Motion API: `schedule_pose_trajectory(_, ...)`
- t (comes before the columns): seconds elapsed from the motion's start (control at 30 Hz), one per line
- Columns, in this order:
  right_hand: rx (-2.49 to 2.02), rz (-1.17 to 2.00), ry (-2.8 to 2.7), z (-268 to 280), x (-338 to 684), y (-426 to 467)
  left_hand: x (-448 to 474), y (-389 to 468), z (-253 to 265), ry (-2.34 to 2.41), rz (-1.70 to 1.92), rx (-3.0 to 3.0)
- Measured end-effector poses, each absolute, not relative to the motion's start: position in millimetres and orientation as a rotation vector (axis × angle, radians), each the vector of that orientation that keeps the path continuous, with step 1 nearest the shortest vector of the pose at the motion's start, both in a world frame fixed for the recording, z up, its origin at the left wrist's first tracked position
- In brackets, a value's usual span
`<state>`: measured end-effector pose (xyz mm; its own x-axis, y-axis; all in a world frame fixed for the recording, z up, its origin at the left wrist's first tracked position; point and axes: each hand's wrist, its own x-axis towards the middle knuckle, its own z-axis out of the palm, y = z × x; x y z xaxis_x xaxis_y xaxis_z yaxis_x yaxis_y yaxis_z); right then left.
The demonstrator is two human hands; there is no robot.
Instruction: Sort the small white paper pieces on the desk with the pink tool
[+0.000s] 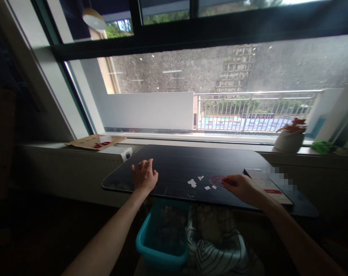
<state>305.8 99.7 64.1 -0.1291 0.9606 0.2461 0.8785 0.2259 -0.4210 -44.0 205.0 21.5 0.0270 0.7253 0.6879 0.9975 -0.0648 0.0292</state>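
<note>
A: Where's the pink loop [222, 179]?
B: Pinched in your right hand [240, 187], at its nine o'clock, over the desk [188, 161].
A: And around it?
B: White scraps [192, 183] toward the loop's nine o'clock; farther that way, your left hand [144, 177], fingers loosely spread.

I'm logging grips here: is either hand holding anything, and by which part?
The right hand pinches a thin red looped piece by its right end; the left hand appears to hold nothing.
</note>
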Motion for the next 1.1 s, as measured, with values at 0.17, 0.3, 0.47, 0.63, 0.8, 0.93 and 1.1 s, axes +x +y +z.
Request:
schedule_pose_trajectory(0.17, -1.700, 0.247, -2.065, 56.6, 316.7, 87.9, -44.0, 204.1, 22.6, -1.754, -0.759, -1.848)
schedule_pose_trajectory(0.3, -1.661, 0.378, -2.093, 54.2, 322.9, 82.0, -44.5, 204.2, 22.4, -1.751, -0.757, -1.858)
schedule_pose_trajectory(0.47, -1.660, 0.356, -2.069, 55.1, 325.2, 74.3, -43.9, 204.3, 22.6, -1.753, -0.764, -1.846)
schedule_pose_trajectory(0.63, -1.554, 0.472, -2.138, 51.9, 318.0, 61.4, -43.5, 204.1, 23.0, -1.755, -0.770, -1.864)
schedule_pose_trajectory(0.8, -1.552, 0.466, -2.129, 51.5, 315.7, 59.9, -43.5, 202.7, 24.1, -1.755, -0.776, -1.868)
schedule_pose_trajectory(0.93, -1.565, 0.457, -2.146, 53.2, 315.1, 59.8, -43.2, 202.1, 24.6, -1.765, -0.766, -1.869)
schedule_pose_trajectory(1.1, -1.541, 0.490, -2.186, 58.0, 313.7, 51.8, -43.0, 202.9, 23.8, -1.758, -0.760, -1.858)
